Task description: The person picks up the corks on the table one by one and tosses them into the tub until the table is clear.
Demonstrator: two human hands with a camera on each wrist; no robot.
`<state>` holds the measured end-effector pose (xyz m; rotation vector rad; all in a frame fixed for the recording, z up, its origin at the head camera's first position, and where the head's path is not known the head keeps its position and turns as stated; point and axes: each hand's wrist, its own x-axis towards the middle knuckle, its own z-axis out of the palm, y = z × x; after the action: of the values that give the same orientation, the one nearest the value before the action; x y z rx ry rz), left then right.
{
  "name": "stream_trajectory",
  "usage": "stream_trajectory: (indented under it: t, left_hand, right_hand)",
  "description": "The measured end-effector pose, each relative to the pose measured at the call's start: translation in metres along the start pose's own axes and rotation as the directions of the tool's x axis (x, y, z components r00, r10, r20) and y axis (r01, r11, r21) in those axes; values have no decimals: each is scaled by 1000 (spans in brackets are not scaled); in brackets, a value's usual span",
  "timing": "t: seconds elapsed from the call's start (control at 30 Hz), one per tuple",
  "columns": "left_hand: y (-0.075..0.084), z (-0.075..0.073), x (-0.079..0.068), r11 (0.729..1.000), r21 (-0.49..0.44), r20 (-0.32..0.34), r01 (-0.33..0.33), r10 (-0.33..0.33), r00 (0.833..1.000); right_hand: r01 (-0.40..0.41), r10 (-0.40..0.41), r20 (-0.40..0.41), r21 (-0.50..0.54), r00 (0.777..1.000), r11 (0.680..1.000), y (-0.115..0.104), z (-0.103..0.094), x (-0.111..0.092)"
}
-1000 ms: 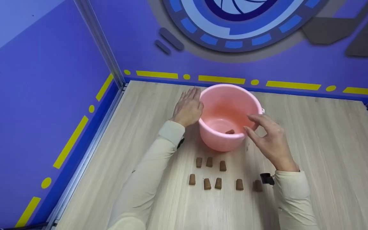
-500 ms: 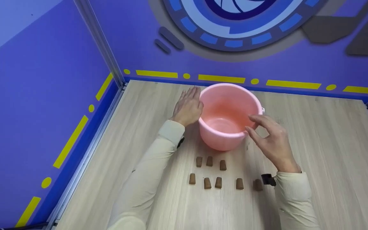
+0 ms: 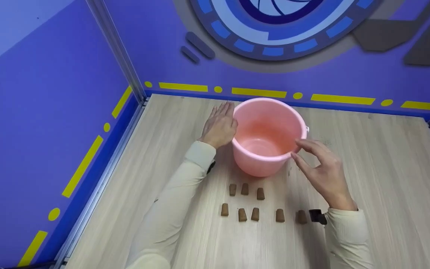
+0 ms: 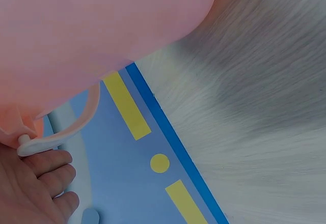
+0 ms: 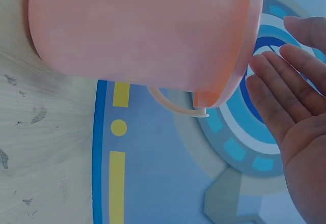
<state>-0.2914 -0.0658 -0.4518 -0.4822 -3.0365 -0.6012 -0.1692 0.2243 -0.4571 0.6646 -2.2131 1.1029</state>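
A pink bucket stands upright on the table, its mouth tilted into view; the near part of its floor is hidden by the front wall. My left hand rests against the left of its rim with fingers extended, near the white handle in the left wrist view. At the right rim hovers my right hand, thumb and index finger apart with nothing between them. In front of the bucket lie several small brown tapered pieces, cork-like in shape, among them one in the back row and one in the front row.
The pale wood-grain table meets a blue-purple printed back wall just behind the bucket. On the left runs a side wall with a metal rail along its foot.
A brown piece seen inside the bucket one second ago is out of sight behind its front wall. My right hand has drawn slightly right and toward me. The left hand stays put.
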Motion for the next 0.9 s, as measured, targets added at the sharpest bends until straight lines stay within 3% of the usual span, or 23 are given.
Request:
stream_trajectory:
  t: [0.3,0.7,0.9]
  left_hand:
    - [-1,0,0,1000,-1,-2,-5,5,1000]
    - [0,0,0,1000,-14,-3,-2,2,1000]
    - [-1,1,0,1000,-2,-22,-29,29,999]
  right_hand:
    - [-21,21,0,-13,1000,1000,0,-6,-13]
    - [-111,112,30,-37,993,993,4,-15,-36]
    - [-91,92,37,-36,995,995,7,-16,-45]
